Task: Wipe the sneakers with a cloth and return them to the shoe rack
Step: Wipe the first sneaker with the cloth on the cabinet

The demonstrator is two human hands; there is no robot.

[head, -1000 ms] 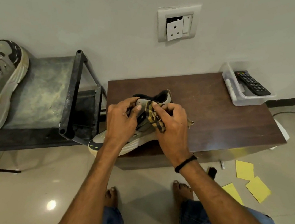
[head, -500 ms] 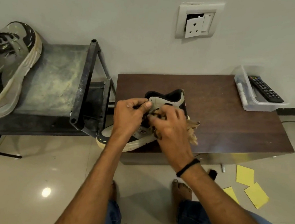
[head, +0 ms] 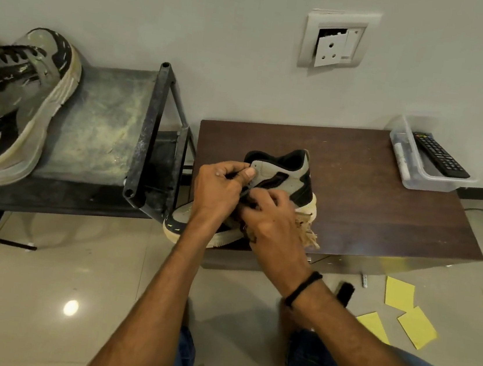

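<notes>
The grip of the left hand (head: 218, 189) is closed on the grey and black sneaker with a cream sole (head: 290, 173): the fingers are curled at its opening and the thumb presses on the grey side panel near the collar. The grip of the right hand (head: 272, 220) is closed too, its fingers curled around a tan checked cloth with frayed edges (head: 304, 230), which it presses against the side of the sneaker; loose threads of the cloth hang out to the right under the palm. A black band (head: 301, 289) sits on the right wrist. The sneaker is in the middle of the frame, on the left front part of a dark brown wooden worktop (head: 368, 204), with its toe pointing to the lower left and going over the edge, and its heel raised towards the wall. At the far right corner of the worktop stands a clear plastic tray (head: 429, 181) with a black remote control (head: 438, 155) lying across it. To the left of the worktop, just beside it, is a black metal shoe rack with a dusty top shelf (head: 98, 128), and a second sneaker of the same colours (head: 14, 112) lies on it at the left edge of the frame. A white wall socket (head: 333, 42) is at the upper right, and yellow paper sheets (head: 400, 293) lie on the glossy beige floor tiles (head: 38, 294) at the lower right.
</notes>
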